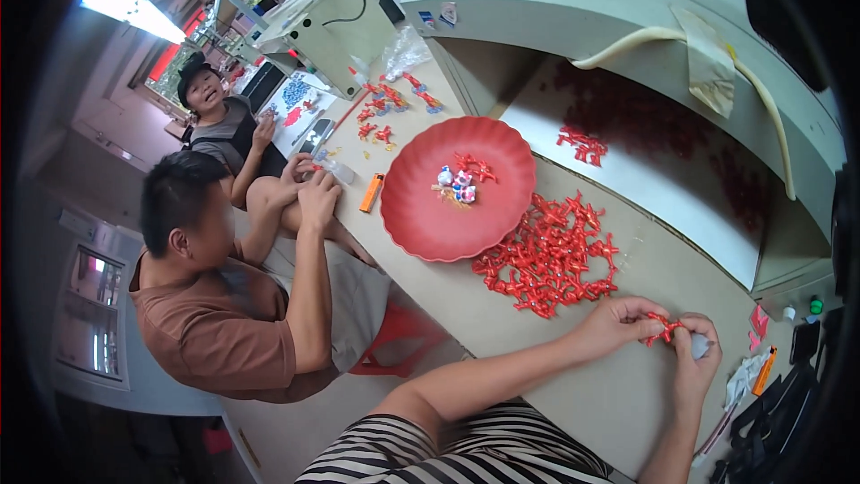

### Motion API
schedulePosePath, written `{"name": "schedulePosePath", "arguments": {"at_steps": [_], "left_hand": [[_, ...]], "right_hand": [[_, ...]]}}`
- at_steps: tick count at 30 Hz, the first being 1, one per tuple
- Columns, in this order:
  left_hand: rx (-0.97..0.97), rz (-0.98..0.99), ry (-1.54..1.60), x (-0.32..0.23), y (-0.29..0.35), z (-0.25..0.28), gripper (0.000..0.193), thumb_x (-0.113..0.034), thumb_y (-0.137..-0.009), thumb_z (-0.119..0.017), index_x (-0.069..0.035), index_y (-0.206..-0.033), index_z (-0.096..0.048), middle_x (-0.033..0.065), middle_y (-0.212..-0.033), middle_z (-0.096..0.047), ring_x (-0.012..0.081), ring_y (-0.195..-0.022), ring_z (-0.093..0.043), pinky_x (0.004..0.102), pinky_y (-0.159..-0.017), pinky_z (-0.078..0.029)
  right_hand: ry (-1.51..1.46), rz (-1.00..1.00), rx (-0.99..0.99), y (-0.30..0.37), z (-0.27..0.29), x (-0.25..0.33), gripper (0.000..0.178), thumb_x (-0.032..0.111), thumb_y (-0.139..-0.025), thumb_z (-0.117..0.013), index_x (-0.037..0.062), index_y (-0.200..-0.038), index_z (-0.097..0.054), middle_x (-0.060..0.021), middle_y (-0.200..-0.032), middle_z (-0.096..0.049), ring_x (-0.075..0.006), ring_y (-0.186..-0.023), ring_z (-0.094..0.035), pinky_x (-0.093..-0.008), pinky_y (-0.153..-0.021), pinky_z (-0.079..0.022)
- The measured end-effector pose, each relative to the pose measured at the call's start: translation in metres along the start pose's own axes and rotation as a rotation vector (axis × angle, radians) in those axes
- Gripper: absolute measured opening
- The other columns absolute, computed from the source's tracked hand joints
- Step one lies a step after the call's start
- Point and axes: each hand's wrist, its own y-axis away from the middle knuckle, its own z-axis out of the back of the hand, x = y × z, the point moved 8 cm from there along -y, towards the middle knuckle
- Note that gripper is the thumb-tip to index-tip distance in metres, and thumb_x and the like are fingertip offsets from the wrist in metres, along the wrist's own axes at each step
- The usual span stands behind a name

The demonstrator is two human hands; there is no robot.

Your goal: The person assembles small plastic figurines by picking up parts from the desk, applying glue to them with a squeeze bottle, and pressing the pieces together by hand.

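My left hand point(616, 324) pinches one side of a small red plastic figure point(663, 330), whose limbs stick out. On the figure's other side, the thumb and fingers of my right hand point(695, 358) close on it. A whitish, semi-clear piece point(700, 346) shows in my right hand; its kind is unclear. Beyond my left hand, a heap of similar red figures point(548, 255) lies loose on the table point(537, 376). Touching the heap is a scalloped red plate point(417, 224), which holds white-and-blue figures point(456, 185) and red ones point(477, 167).
To the left, a co-worker in a brown shirt point(224, 332) handles something small; another person point(215, 116) sits behind. An orange lighter point(372, 193) lies beside the plate. A pale curved housing point(573, 22) overhangs more red pieces point(582, 145). Dark straps point(770, 421) lie at right.
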Motion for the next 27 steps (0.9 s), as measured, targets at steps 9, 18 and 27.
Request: {"name": "schedulePosePath", "arguments": {"at_steps": [9,18,27], "left_hand": [[0.005,-0.004,0.018,-0.0046,-0.0067,-0.0003,0.021,-0.011,-0.084,-0.056,0.0,-0.102,-0.056,0.0026,-0.083,-0.059,0.0069,-0.072,-0.054,0.0208,-0.065,-0.046],[-0.001,0.007,0.026,-0.0053,-0.0042,-0.0001,0.02,-0.011,-0.084,-0.057,0.0,-0.101,-0.057,0.0026,-0.084,-0.06,0.0067,-0.071,-0.054,0.0208,-0.064,-0.046],[0.004,0.009,0.033,-0.0057,-0.0049,-0.0011,0.019,-0.009,-0.084,-0.056,0.0,-0.1,-0.056,0.0031,-0.083,-0.06,0.0067,-0.07,-0.054,0.021,-0.063,-0.046]], "right_hand": [[0.006,-0.005,0.026,-0.0063,0.003,-0.0065,0.005,0.001,-0.079,-0.057,-0.0001,-0.081,-0.053,-0.0069,-0.088,-0.051,-0.0117,-0.079,-0.048,-0.0225,-0.071,-0.041],[-0.001,0.011,0.029,-0.0046,0.0027,-0.0076,0.007,0.005,-0.08,-0.058,0.0003,-0.083,-0.053,-0.0079,-0.09,-0.051,-0.0122,-0.08,-0.049,-0.0232,-0.072,-0.041],[0.022,0.017,0.019,-0.0051,0.0041,-0.0082,0.008,0.006,-0.08,-0.058,0.0007,-0.083,-0.053,-0.0079,-0.09,-0.052,-0.0124,-0.081,-0.049,-0.0235,-0.072,-0.041]]}}
